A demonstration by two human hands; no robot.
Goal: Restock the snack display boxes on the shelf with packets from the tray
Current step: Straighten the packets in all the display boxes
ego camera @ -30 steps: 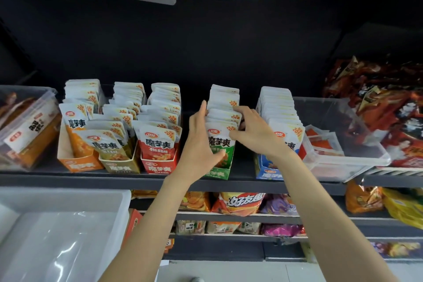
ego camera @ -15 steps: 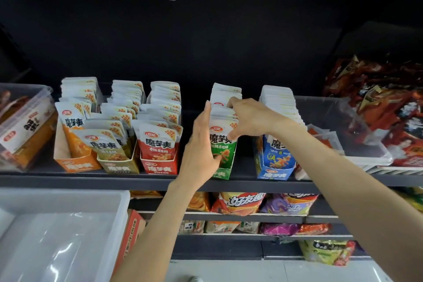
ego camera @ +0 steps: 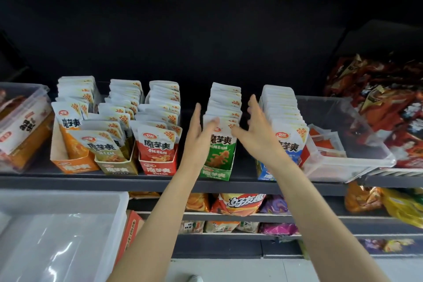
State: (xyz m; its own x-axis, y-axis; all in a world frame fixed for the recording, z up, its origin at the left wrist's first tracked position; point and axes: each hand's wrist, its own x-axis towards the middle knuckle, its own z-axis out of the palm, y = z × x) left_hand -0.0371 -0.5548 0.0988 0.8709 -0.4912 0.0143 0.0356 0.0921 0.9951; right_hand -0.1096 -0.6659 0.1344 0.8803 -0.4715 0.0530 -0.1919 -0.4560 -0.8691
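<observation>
At centre frame, both my hands flank the green display box point(ego camera: 216, 173) on the dark shelf point(ego camera: 160, 184). My left hand point(ego camera: 198, 137) stands edge-up against the left side of the green packets point(ego camera: 223, 126), fingers straight, thumb laid on the front packet's top. My right hand point(ego camera: 256, 131) sits on the row's right side, fingers spread and relaxed, thumb reaching toward the front packet; neither hand grips anything. Green row is upright and packed front to back. Just right of it, the blue box point(ego camera: 265, 173) is full of packets too, partly behind my right wrist. Left of centre stand the red box point(ego camera: 158, 168), olive box point(ego camera: 116, 168) and orange box point(ego camera: 73, 165), their packets leaning looser. White tray point(ego camera: 107, 204) fills lower left, looks bare inside. Clear bin point(ego camera: 366, 160) at right holds a few orange-red packets.
</observation>
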